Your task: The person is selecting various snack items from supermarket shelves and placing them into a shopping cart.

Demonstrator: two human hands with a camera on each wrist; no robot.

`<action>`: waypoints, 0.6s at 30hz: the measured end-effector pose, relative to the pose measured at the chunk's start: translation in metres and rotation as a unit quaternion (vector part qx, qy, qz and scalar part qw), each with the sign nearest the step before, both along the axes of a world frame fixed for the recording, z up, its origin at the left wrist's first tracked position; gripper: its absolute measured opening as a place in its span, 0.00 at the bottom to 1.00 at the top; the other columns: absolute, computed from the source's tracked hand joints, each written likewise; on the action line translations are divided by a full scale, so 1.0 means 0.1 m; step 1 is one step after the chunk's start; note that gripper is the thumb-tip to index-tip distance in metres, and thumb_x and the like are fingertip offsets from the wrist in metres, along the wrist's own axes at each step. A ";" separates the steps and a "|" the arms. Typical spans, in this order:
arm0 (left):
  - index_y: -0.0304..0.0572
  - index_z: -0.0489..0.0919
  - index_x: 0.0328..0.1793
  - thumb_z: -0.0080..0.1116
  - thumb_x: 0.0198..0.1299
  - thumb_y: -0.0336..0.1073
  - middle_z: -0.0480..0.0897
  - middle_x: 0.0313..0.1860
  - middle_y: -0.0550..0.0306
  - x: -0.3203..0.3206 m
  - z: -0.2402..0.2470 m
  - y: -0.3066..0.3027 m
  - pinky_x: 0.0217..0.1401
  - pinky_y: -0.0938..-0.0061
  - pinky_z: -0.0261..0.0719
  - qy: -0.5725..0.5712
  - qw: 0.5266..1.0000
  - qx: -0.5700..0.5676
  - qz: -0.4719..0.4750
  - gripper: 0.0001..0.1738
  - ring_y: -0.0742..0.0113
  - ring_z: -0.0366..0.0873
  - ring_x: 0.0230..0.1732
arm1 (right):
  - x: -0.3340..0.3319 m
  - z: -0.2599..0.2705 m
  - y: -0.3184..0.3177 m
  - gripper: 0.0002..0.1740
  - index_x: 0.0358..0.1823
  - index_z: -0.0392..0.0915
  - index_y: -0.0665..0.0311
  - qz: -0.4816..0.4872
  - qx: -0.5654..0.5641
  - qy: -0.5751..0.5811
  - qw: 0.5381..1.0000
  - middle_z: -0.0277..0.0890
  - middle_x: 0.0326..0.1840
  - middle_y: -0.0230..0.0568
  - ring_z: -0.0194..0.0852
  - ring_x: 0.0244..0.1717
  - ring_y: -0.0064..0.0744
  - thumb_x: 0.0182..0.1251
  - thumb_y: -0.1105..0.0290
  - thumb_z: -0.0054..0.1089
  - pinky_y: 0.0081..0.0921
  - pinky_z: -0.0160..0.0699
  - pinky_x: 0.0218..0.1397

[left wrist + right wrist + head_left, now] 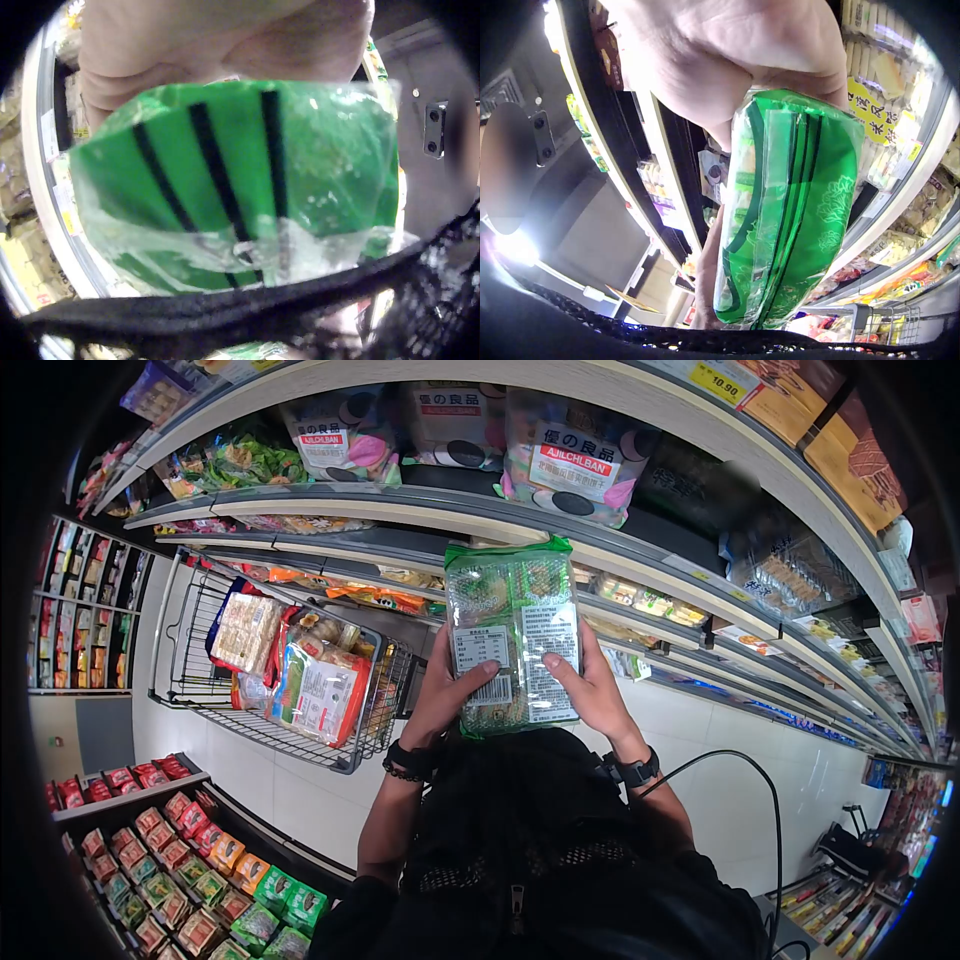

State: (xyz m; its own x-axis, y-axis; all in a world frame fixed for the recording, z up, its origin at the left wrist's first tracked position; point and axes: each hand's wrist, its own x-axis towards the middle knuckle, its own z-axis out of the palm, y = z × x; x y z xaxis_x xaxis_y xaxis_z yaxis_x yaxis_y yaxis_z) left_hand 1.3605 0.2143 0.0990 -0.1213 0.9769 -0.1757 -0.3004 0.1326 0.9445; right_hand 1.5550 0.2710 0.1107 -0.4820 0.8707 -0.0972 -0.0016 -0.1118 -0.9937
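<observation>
Both hands hold up a green-and-clear plastic food package (515, 645) in front of the body, its back panel with printed text and a barcode facing the head camera. The left hand (458, 685) grips its left edge, thumb lying across the lower label. On the opposite edge the right hand (590, 678) grips it, thumb on the white text panel. In the left wrist view the package's green side (225, 180) with dark stripes fills the space below the palm. The right wrist view shows its other green end (795, 202) beneath the right hand. The fingers behind the package are hidden.
A wire shopping cart (345, 760) with several packaged foods stands at the left. Shelves run across the front, carrying large snack bags (575, 460). Racks of small red and green packets (230, 860) are at lower left. A black cable (765, 780) curves beside the right arm.
</observation>
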 end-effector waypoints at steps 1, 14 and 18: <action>0.38 0.59 0.66 0.62 0.54 0.31 0.72 0.56 0.53 -0.01 0.01 0.00 0.61 0.70 0.67 0.000 1.000 0.000 0.002 0.35 0.66 0.70 0.57 | -0.01 0.01 0.01 0.34 0.68 0.49 0.72 0.002 0.000 0.000 1.000 0.65 0.61 0.46 0.62 0.61 0.29 0.68 0.67 0.53 0.25 0.58 0.65; 0.38 0.56 0.69 0.65 0.52 0.31 0.71 0.57 0.52 -0.24 0.02 -0.01 0.60 0.71 0.68 -0.007 1.000 -0.014 0.013 0.40 0.66 0.69 0.58 | -0.22 0.00 0.10 0.35 0.70 0.47 0.71 0.035 -0.012 -0.031 0.999 0.63 0.62 0.46 0.60 0.62 0.30 0.68 0.67 0.53 0.25 0.56 0.65; 0.39 0.56 0.69 0.65 0.52 0.32 0.71 0.57 0.51 -0.36 0.07 -0.07 0.61 0.71 0.68 -0.013 0.999 -0.028 0.032 0.40 0.66 0.69 0.58 | -0.40 -0.09 0.09 0.35 0.70 0.47 0.71 0.030 -0.009 0.002 1.000 0.63 0.62 0.45 0.59 0.63 0.29 0.67 0.70 0.54 0.25 0.56 0.66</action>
